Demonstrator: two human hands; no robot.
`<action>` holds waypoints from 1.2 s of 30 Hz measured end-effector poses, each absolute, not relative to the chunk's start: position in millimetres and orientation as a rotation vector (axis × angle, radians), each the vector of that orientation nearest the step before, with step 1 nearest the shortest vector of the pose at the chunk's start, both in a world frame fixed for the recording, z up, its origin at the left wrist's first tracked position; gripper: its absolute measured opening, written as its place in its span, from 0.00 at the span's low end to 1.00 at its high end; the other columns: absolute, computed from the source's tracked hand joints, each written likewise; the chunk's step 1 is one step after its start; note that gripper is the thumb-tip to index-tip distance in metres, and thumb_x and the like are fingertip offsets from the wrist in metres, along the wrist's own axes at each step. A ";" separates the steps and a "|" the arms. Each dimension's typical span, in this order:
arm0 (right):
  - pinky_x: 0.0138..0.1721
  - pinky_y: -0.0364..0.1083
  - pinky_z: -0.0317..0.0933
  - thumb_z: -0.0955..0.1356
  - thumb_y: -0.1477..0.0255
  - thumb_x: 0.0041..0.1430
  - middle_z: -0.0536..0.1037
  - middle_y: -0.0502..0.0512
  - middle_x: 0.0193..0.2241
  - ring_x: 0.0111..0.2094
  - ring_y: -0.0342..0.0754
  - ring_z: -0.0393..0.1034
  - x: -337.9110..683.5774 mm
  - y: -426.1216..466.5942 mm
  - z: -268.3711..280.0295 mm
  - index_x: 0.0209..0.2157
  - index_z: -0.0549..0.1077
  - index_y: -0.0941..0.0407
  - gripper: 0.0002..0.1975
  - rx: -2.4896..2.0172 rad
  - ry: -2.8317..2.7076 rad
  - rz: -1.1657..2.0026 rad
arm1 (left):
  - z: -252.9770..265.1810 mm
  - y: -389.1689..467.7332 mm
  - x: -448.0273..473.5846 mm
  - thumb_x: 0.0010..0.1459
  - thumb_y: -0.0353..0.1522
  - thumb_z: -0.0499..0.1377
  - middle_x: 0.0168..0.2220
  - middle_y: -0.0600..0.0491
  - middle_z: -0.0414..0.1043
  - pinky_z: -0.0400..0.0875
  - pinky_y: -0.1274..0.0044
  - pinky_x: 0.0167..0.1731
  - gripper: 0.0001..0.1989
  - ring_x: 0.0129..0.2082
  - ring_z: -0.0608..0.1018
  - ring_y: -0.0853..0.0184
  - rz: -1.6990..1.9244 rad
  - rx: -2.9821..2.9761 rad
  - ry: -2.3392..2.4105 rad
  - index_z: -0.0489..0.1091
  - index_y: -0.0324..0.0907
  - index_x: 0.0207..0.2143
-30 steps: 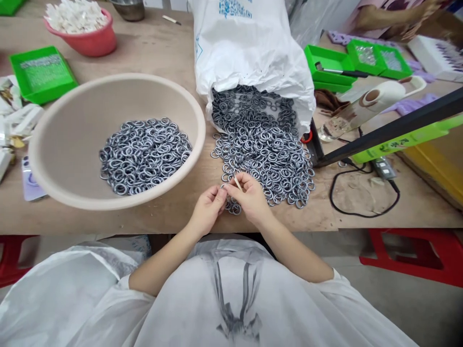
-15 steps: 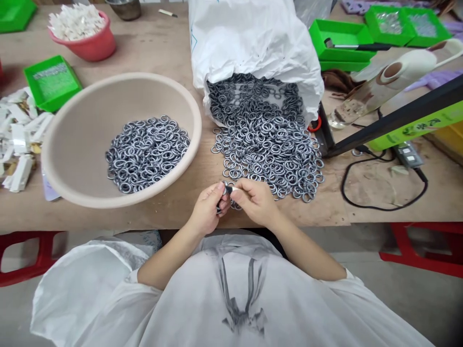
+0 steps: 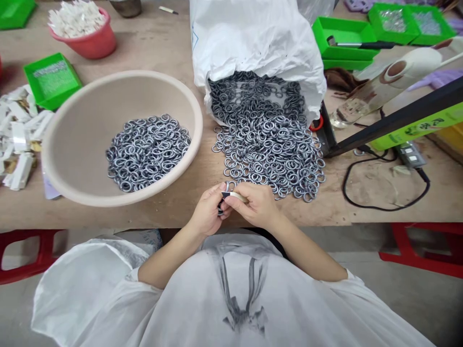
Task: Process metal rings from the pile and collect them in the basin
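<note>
Grips a dark-tipped pale tool point(image 3: 238, 195) in the pinched right hand point(image 3: 253, 205) and grey rings point(image 3: 220, 209) in the curled left hand point(image 3: 207, 212). Shows more rings point(image 3: 271, 149) spilled from the white sack point(image 3: 253, 38) just beyond and heaped inside the beige basin point(image 3: 79, 135) at left.

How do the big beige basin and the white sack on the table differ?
The beige basin is smooth and rounded; the white sack is crumpled. The basin stands upright; the sack lies on its side. The basin's grey rings lie inside it; some of the sack's spill onto the table. Both hold grey rings.
</note>
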State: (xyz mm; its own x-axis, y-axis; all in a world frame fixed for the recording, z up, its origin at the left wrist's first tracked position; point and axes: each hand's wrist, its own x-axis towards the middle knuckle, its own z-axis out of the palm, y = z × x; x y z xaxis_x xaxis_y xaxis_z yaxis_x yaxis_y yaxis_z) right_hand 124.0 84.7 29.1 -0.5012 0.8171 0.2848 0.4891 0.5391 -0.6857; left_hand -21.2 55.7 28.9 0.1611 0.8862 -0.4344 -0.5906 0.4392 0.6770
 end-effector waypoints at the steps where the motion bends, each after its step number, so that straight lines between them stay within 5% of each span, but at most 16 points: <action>1: 0.26 0.42 0.49 0.62 0.55 0.66 0.70 0.49 0.20 0.22 0.41 0.62 123.9 86.2 28.3 0.23 0.68 0.56 0.23 -1.062 -2.181 0.737 | 29.0 54.8 -21.5 0.52 0.46 0.66 0.15 0.62 0.55 0.51 0.84 0.13 0.22 0.13 0.57 0.78 1.091 0.395 0.897 0.60 0.41 0.23; 7: 0.27 0.42 0.49 0.60 0.55 0.68 0.68 0.48 0.17 0.22 0.43 0.61 130.8 116.9 18.5 0.26 0.71 0.55 0.23 -1.557 -2.010 0.700 | 30.9 44.8 -29.3 0.54 0.45 0.65 0.14 0.61 0.54 0.50 0.84 0.14 0.24 0.15 0.57 0.78 1.011 0.502 0.765 0.61 0.39 0.19; 13: 0.32 0.45 0.56 0.67 0.57 0.63 0.80 0.57 0.43 0.38 0.52 0.74 106.0 127.9 20.4 0.45 0.75 0.54 0.17 -1.645 -2.427 0.424 | 23.7 49.8 -53.0 0.52 0.40 0.67 0.17 0.59 0.60 0.53 0.85 0.14 0.15 0.16 0.60 0.77 1.121 0.413 0.906 0.71 0.37 0.29; 16: 0.34 0.46 0.59 0.64 0.61 0.67 0.79 0.61 0.43 0.40 0.54 0.75 89.2 130.3 20.1 0.45 0.74 0.56 0.15 -1.737 -2.580 0.350 | 20.5 50.5 -59.5 0.50 0.37 0.68 0.18 0.59 0.63 0.55 0.85 0.14 0.17 0.17 0.61 0.77 1.126 0.392 0.956 0.74 0.37 0.39; 20: 0.36 0.46 0.61 0.60 0.68 0.69 0.80 0.63 0.42 0.40 0.53 0.75 86.3 137.9 17.3 0.45 0.74 0.58 0.14 -1.752 -2.590 0.389 | 16.6 50.4 -63.5 0.47 0.38 0.70 0.21 0.59 0.65 0.56 0.86 0.13 0.17 0.18 0.65 0.76 1.124 0.335 1.006 0.72 0.39 0.36; 23: 0.36 0.44 0.59 0.63 0.67 0.67 0.79 0.57 0.38 0.38 0.50 0.73 98.2 140.5 17.1 0.38 0.74 0.56 0.10 -1.656 -2.387 0.599 | 13.7 53.9 -64.3 0.47 0.42 0.71 0.24 0.58 0.67 0.57 0.86 0.13 0.19 0.19 0.66 0.77 1.118 0.320 1.004 0.69 0.39 0.32; 29: 0.32 0.41 0.58 0.65 0.60 0.63 0.71 0.47 0.25 0.28 0.42 0.64 117.6 126.7 23.6 0.30 0.69 0.57 0.15 -1.055 -1.719 1.545 | 11.5 61.6 -51.8 0.44 0.40 0.73 0.25 0.58 0.68 0.58 0.87 0.14 0.22 0.20 0.66 0.78 0.997 0.390 0.955 0.67 0.39 0.34; 36: 0.31 0.42 0.62 0.67 0.55 0.61 0.72 0.48 0.25 0.27 0.42 0.67 120.3 114.4 26.5 0.30 0.69 0.56 0.18 -0.872 -1.610 1.629 | 19.6 63.9 -34.0 0.52 0.44 0.68 0.20 0.61 0.59 0.55 0.87 0.13 0.20 0.17 0.61 0.79 0.768 0.329 0.699 0.65 0.39 0.29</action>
